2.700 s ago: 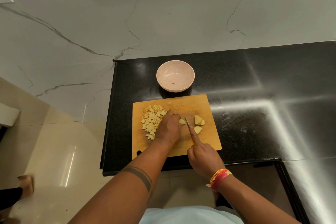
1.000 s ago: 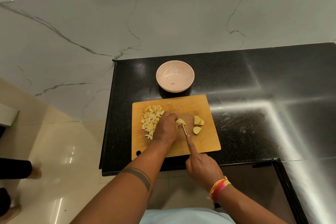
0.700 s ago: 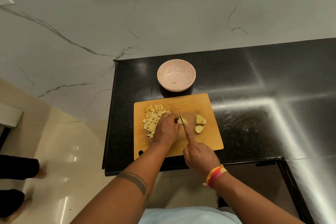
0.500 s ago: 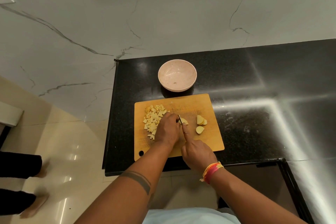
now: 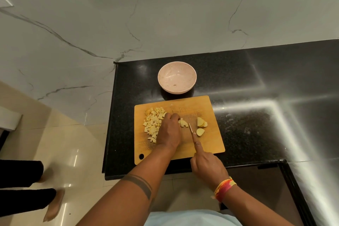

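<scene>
A wooden cutting board [image 5: 211, 143] lies on the black counter. My left hand [image 5: 169, 130] rests on the board, its curled fingers holding a partly cut pale potato piece [image 5: 183, 123]. My right hand [image 5: 208, 166] grips a knife [image 5: 190, 127], forefinger stretched along its back; the blade stands just right of that piece. A heap of diced potato [image 5: 153, 123] lies at the board's left. Sliced potato halves [image 5: 201, 122] and another half [image 5: 200, 131] lie at the right.
A pink bowl [image 5: 177, 77] stands behind the board and holds only a speck. The black counter [image 5: 256, 115] extends right; its left edge drops to a tiled floor. Another person's legs and foot [image 5: 36, 196] are on the floor at the left. A marble wall rises behind.
The knife drew back from beside my left fingers to the right of the cut piece. My right hand pulled toward me. The person's legs on the floor shifted.
</scene>
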`<state>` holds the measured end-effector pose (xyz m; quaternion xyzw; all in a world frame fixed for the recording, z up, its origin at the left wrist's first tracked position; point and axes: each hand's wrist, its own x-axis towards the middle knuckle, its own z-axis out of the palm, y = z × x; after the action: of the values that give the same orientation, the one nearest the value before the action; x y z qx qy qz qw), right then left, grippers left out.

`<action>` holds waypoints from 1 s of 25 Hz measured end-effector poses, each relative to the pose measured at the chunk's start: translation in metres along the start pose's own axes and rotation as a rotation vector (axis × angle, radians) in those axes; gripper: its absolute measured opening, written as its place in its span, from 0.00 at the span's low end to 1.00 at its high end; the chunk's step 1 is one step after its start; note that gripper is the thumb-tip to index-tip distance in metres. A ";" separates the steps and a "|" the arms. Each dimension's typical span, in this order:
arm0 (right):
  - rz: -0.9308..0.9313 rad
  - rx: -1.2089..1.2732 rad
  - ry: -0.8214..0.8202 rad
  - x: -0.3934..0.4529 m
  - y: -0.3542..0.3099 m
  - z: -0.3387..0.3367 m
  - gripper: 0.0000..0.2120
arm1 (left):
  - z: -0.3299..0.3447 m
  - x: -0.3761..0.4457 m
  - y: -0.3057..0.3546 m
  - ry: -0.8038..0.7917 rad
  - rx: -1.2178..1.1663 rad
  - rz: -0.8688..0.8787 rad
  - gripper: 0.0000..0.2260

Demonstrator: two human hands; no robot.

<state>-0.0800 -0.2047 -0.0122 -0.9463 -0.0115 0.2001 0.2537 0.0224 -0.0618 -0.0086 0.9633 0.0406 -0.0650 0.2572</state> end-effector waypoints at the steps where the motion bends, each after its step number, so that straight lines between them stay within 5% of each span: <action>1: 0.019 0.014 -0.004 0.004 0.000 0.001 0.40 | 0.001 -0.002 -0.002 0.002 0.043 0.045 0.12; 6: 0.008 0.041 -0.039 0.022 -0.022 0.009 0.40 | -0.002 0.004 -0.015 0.010 0.252 0.194 0.14; 13: -0.051 0.074 0.032 0.027 -0.035 -0.004 0.37 | -0.019 0.009 -0.019 0.101 0.228 0.112 0.10; 19: 0.088 0.172 0.172 0.004 0.003 -0.026 0.37 | 0.002 0.012 0.025 -0.168 -0.107 0.199 0.15; 25: 0.112 0.177 0.170 0.001 0.016 -0.031 0.36 | 0.021 0.023 0.039 -0.247 -0.132 0.139 0.15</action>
<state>-0.0688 -0.2328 0.0042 -0.9329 0.0806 0.1331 0.3248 0.0475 -0.1047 -0.0112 0.9294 -0.0537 -0.1624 0.3269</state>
